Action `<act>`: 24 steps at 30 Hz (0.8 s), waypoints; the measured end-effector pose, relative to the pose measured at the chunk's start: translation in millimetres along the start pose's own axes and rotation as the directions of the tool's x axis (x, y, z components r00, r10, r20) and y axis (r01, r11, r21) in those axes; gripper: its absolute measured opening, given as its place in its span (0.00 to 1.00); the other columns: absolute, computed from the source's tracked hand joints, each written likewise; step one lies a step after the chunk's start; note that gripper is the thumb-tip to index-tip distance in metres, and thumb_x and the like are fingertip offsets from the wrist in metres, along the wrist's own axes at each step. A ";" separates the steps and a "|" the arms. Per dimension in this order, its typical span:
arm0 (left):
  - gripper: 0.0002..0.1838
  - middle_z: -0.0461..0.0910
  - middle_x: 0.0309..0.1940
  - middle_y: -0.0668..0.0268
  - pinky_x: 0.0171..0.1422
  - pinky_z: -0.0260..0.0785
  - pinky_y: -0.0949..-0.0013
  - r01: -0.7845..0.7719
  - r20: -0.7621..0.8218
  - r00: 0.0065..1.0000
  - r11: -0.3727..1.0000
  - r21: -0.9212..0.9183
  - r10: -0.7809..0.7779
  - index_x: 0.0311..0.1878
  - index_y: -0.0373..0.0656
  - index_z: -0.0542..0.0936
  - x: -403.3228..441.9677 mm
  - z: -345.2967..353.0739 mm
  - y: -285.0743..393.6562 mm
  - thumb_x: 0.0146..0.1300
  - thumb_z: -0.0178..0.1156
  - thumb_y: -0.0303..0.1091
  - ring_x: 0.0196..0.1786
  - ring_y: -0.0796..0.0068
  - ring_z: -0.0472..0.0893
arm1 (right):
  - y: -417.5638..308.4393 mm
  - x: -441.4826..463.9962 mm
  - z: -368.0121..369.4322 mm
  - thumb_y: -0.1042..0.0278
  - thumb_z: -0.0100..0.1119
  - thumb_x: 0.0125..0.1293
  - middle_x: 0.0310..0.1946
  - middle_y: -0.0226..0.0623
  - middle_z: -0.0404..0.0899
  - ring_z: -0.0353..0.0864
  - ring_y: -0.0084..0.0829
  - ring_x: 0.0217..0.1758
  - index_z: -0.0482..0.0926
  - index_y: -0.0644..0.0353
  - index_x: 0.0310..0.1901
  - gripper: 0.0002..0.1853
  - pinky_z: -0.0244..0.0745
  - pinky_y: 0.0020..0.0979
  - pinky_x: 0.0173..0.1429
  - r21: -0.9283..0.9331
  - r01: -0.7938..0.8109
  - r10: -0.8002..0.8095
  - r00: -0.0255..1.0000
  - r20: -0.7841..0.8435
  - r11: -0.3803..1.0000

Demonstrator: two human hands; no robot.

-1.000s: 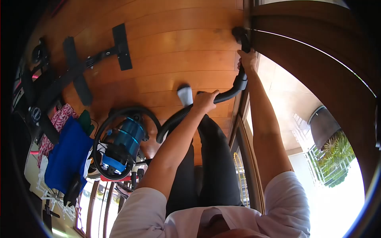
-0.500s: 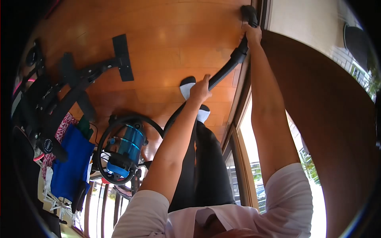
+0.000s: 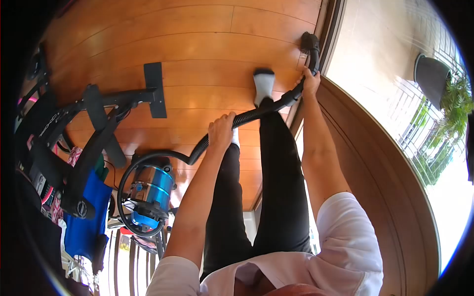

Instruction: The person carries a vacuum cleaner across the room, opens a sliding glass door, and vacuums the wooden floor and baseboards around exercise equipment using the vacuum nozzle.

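Vacuum hose (image 3: pixel 253 115), black and ribbed, is being held at its middle by the left hand (image 3: pixel 221 130), whose fingers are being wrapped around it. By the right hand (image 3: pixel 310 83), clamped just behind the brush end, the stiff handle tube (image 3: pixel 314 61) is being gripped.

The dark brush head (image 3: pixel 309 42) is being carried at the far end of the tube, almost straight ahead of the right hand and slightly past its fingers. The right hand is thus being placed much the nearer, the left well apart from the brush. The tube's long axis is being pointed forward with a slight bend; behind the right hand, the line is being slanted back and leftward, over the right ankle, to the left hand.

The brush head is being held low at the edge of the wooden floor (image 3: pixel 197 59), just beside the doorway frame (image 3: pixel 332 29); whether its bristles are touching the boards is not being shown clearly.

Behind the left hand, the hose is being bent sharply and looped around the blue vacuum canister (image 3: pixel 152 187), left of the legs. Farther left, a black equipment frame (image 3: pixel 94 108) is being supported by the floor.
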State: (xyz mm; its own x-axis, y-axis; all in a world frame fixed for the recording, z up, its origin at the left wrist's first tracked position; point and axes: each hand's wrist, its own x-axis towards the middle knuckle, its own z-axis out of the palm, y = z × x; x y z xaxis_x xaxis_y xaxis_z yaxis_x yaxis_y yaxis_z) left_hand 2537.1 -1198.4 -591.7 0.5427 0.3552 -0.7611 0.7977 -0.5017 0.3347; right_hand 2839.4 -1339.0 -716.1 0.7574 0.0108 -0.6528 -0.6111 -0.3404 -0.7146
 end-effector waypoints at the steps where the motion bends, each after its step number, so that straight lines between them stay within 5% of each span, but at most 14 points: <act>1: 0.20 0.81 0.39 0.60 0.49 0.71 0.52 0.002 0.014 1.000 0.999 0.037 -0.002 0.50 0.49 0.73 9.4 2.6 -2.0 0.54 0.62 0.24 0.46 0.55 0.82 | 7.7 1.1 2.4 0.68 0.62 0.60 0.15 0.34 0.67 0.68 0.30 0.10 0.69 0.60 0.41 0.13 0.67 0.33 0.13 0.004 0.041 -0.041 0.999 -0.030 0.999; 4: 0.18 0.80 0.38 0.60 0.48 0.71 0.52 0.070 0.034 0.997 0.997 -0.010 -0.070 0.50 0.50 0.72 40.1 4.3 -4.5 0.56 0.61 0.25 0.46 0.55 0.82 | 24.2 40.9 22.8 0.68 0.62 0.60 0.14 0.33 0.68 0.69 0.28 0.10 0.67 0.60 0.42 0.14 0.66 0.33 0.13 0.025 0.182 -0.180 0.980 -0.086 0.983; 9: 0.18 0.81 0.37 0.58 0.46 0.71 0.52 0.104 -0.077 0.991 0.993 -0.046 -0.107 0.50 0.49 0.72 107.2 16.8 23.4 0.57 0.63 0.29 0.43 0.54 0.82 | -47.8 87.7 93.4 0.70 0.59 0.60 0.13 0.34 0.67 0.69 0.31 0.09 0.64 0.62 0.45 0.16 0.67 0.35 0.12 -0.039 0.133 -0.137 0.983 -0.121 0.990; 13: 0.21 0.80 0.38 0.56 0.45 0.72 0.51 0.030 -0.063 0.997 0.994 -0.103 -0.037 0.53 0.48 0.71 156.1 -23.9 53.1 0.55 0.64 0.28 0.43 0.52 0.82 | -91.7 147.2 87.9 0.72 0.60 0.59 0.13 0.38 0.68 0.70 0.33 0.09 0.62 0.65 0.42 0.16 0.68 0.37 0.12 -0.035 0.211 -0.210 0.977 0.042 0.977; 15: 0.25 0.80 0.40 0.55 0.46 0.72 0.50 0.047 -0.057 0.997 0.990 -0.136 -0.056 0.56 0.50 0.70 167.3 -31.0 65.3 0.53 0.63 0.24 0.44 0.50 0.81 | -112.7 171.2 93.2 0.72 0.61 0.59 0.15 0.36 0.67 0.69 0.32 0.12 0.63 0.58 0.40 0.15 0.70 0.37 0.16 -0.006 0.153 -0.152 0.986 0.061 0.988; 19: 0.27 0.80 0.39 0.54 0.45 0.72 0.51 0.032 -0.056 0.998 0.987 -0.156 -0.041 0.56 0.50 0.71 144.1 -20.8 72.1 0.51 0.65 0.24 0.43 0.50 0.81 | -118.4 171.2 79.0 0.68 0.63 0.60 0.16 0.35 0.68 0.69 0.31 0.13 0.65 0.58 0.37 0.14 0.71 0.37 0.18 0.060 0.121 -0.127 0.984 0.124 0.991; 22: 0.28 0.79 0.37 0.53 0.45 0.72 0.51 0.084 0.063 0.995 0.988 -0.131 -0.076 0.56 0.49 0.71 93.7 -15.8 65.7 0.49 0.65 0.22 0.43 0.49 0.81 | -84.6 130.0 39.9 0.65 0.64 0.57 0.17 0.32 0.69 0.72 0.28 0.14 0.72 0.63 0.42 0.16 0.70 0.31 0.20 -0.112 0.156 -0.164 0.984 -0.072 0.981; 24: 0.29 0.79 0.37 0.54 0.45 0.72 0.51 0.055 0.134 0.990 0.988 -0.143 -0.036 0.55 0.48 0.71 63.3 -5.8 56.4 0.47 0.66 0.22 0.43 0.49 0.81 | -64.1 107.0 18.9 0.64 0.65 0.57 0.17 0.33 0.69 0.71 0.28 0.13 0.71 0.62 0.42 0.16 0.69 0.31 0.19 -0.093 0.010 -0.016 0.997 -0.074 0.996</act>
State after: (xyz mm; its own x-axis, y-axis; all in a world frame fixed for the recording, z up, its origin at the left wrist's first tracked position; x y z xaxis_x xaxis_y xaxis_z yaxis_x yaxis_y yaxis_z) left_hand 2617.9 -1199.6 -617.8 0.4738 0.2640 -0.8401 0.8557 -0.3636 0.3682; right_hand 2955.2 -1298.2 -744.9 0.7822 -0.0528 -0.6207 -0.5797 -0.4264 -0.6943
